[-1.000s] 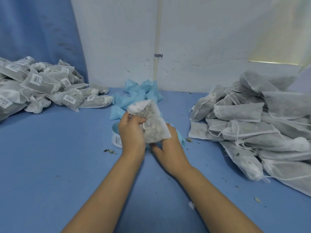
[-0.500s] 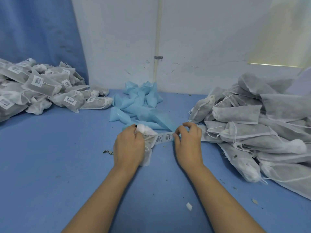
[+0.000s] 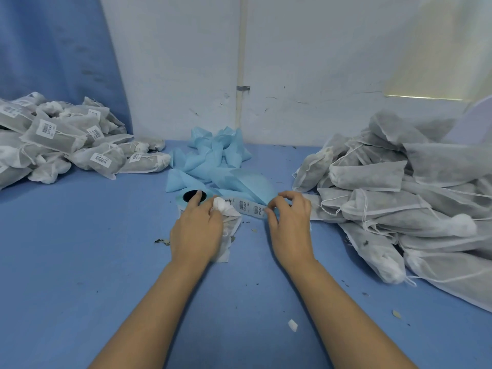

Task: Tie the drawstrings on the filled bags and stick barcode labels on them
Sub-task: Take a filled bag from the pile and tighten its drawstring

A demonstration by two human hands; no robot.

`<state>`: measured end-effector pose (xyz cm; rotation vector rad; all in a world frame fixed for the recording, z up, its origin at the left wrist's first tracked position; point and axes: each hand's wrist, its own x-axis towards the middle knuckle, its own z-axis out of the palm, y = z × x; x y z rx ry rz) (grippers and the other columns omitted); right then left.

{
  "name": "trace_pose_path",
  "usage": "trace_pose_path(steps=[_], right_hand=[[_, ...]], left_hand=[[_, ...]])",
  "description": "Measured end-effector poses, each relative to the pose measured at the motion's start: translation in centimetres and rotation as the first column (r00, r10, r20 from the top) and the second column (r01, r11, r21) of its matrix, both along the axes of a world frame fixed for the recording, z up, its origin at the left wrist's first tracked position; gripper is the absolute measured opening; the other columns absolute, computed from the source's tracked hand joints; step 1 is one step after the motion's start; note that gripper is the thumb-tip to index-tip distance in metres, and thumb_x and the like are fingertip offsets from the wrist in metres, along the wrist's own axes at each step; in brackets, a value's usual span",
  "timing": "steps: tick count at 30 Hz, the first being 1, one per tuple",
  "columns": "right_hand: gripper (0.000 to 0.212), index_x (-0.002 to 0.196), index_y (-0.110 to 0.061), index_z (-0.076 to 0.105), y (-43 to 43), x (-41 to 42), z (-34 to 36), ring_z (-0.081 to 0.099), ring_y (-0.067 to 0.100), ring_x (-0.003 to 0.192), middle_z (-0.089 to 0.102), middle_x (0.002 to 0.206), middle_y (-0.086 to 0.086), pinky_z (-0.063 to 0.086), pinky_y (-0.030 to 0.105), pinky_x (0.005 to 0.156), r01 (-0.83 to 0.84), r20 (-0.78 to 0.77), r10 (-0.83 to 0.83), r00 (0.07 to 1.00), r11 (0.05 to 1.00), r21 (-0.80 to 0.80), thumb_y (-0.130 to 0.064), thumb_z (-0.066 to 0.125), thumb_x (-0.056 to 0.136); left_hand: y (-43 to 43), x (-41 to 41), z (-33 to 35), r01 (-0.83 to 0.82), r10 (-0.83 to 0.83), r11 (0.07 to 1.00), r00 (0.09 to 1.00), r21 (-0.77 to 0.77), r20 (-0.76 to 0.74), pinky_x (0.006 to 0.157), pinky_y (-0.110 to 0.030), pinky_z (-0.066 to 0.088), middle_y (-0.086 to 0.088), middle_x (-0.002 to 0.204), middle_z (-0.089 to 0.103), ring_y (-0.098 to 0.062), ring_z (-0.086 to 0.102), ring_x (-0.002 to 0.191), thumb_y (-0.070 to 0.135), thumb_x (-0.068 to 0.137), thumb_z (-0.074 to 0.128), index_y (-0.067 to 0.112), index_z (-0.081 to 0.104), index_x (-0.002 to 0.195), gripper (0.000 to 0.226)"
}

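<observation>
Lowered from the air, the bag (image 3: 229, 222) is now gripped by the left hand (image 3: 197, 233) on the table (image 3: 80, 262) beside the label roll (image 3: 192, 198); the label strip (image 3: 247, 206) is pinched by the right hand (image 3: 290, 225); peeling is judged next.

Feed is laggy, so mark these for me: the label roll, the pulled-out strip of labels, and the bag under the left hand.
label roll (image 3: 188, 195): head view, on its dark core hole.
label strip (image 3: 246, 206): head view, on the printed middle stretch.
bag (image 3: 230, 222): head view, on the fabric below the bunched neck.
</observation>
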<state>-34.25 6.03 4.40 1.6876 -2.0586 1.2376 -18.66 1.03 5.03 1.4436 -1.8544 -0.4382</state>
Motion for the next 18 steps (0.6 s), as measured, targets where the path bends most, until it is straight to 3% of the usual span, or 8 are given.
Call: trace_pose_path(steps=[3, 5, 7, 9, 12, 14, 16, 18], right_hand=[[0.007, 0.091, -0.001, 0.064, 0.2, 0.1, 0.2, 0.038, 0.025, 0.116, 0.050, 0.118, 0.013, 0.018, 0.010, 0.085, -0.001, 0.031, 0.001, 1.000, 1.000, -0.012, -0.005, 0.059, 0.092], [0.005, 0.089, -0.001, 0.065, 0.3, 0.3, 0.3, 0.040, 0.026, 0.114, 0.051, 0.116, 0.014, 0.018, 0.009, 0.085, -0.008, 0.036, 0.009, 0.999, 1.000, -0.026, -0.003, 0.060, 0.090], [0.005, 0.089, -0.001, 0.066, 0.4, 0.4, 0.2, 0.041, 0.027, 0.114, 0.052, 0.116, 0.015, 0.019, 0.008, 0.087, -0.020, 0.039, 0.021, 0.999, 0.999, -0.034, -0.002, 0.061, 0.090], [0.006, 0.089, -0.001, 0.066, 0.5, 0.4, 0.2, 0.042, 0.027, 0.114, 0.052, 0.117, 0.015, 0.018, 0.005, 0.089, -0.032, 0.058, 0.034, 0.998, 0.998, -0.047, 0.000, 0.061, 0.089], [0.013, 0.097, -0.002, 0.066, 0.7, 0.7, 0.6, 0.039, 0.024, 0.116, 0.051, 0.120, 0.015, 0.014, -0.002, 0.093, -0.022, 0.083, 0.033, 0.996, 0.991, -0.134, 0.004, 0.060, 0.087], [0.022, 0.104, -0.003, 0.064, 1.0, 0.9, 1.0, 0.039, 0.017, 0.111, 0.052, 0.116, 0.012, 0.019, 0.001, 0.095, -0.003, 0.067, 0.019, 0.998, 0.973, -0.229, 0.006, 0.060, 0.085], [0.018, 0.101, -0.008, 0.063, 1.5, 1.4, 1.3, 0.044, 0.009, 0.092, 0.054, 0.100, -0.002, 0.033, 0.010, 0.079, -0.007, 0.053, 0.022, 0.998, 0.962, -0.274, 0.000, 0.061, 0.085], [0.002, 0.088, -0.017, 0.057, 1.8, 2.0, 1.2, 0.044, 0.010, 0.069, 0.052, 0.075, -0.013, 0.030, 0.022, 0.058, -0.013, 0.073, 0.021, 0.997, 0.993, -0.114, -0.015, 0.057, 0.089]], left_hand=[[0.7, -0.1, -0.1, 0.171, -0.192, 0.976, 0.967, -0.135, -0.165, 0.073, -0.029, 0.038, 0.018, 0.145, 0.040, -0.002, 0.050, 0.108, 0.014, 0.090, 0.041, 0.018, 0.050, 0.067, 0.025], [1.0, -0.7, 0.0, 0.323, -0.331, 0.943, 0.877, -0.085, -0.347, 0.077, -0.022, 0.038, 0.023, 0.138, 0.043, 0.004, 0.051, 0.101, 0.006, 0.089, 0.042, 0.021, 0.040, 0.055, 0.038], [0.9, -1.2, 0.0, 0.404, -0.375, 0.914, 0.818, -0.029, -0.436, 0.080, -0.012, 0.036, 0.025, 0.133, 0.044, 0.009, 0.052, 0.100, -0.003, 0.088, 0.042, 0.019, 0.039, 0.052, 0.043], [0.6, -1.5, -0.1, 0.401, -0.352, 0.916, 0.811, 0.006, -0.467, 0.083, -0.015, 0.036, 0.019, 0.123, 0.054, 0.002, 0.053, 0.100, -0.006, 0.088, 0.041, 0.019, 0.048, 0.060, 0.038], [0.4, -1.5, -0.2, 0.370, -0.316, 0.929, 0.796, 0.001, -0.516, 0.067, -0.020, 0.033, 0.007, 0.076, 0.050, -0.002, 0.046, 0.070, -0.009, 0.086, 0.040, 0.017, 0.044, 0.060, 0.038], [0.4, -1.4, -0.2, 0.370, -0.311, 0.929, 0.783, 0.001, -0.538, 0.062, -0.020, 0.032, 0.004, 0.069, 0.045, -0.001, 0.042, 0.061, -0.013, 0.083, 0.040, 0.014, 0.040, 0.056, 0.038], [0.5, -1.4, -0.1, 0.375, -0.303, 0.927, 0.761, 0.008, -0.574, 0.061, -0.016, 0.035, 0.008, 0.067, 0.047, 0.000, 0.044, 0.061, -0.015, 0.080, 0.039, 0.012, 0.044, 0.058, 0.035], [0.7, -1.3, 0.0, 0.378, -0.300, 0.926, 0.748, 0.007, -0.592, 0.064, -0.017, 0.037, 0.009, 0.068, 0.051, -0.002, 0.047, 0.065, -0.014, 0.080, 0.039, 0.006, 0.048, 0.063, 0.028]])
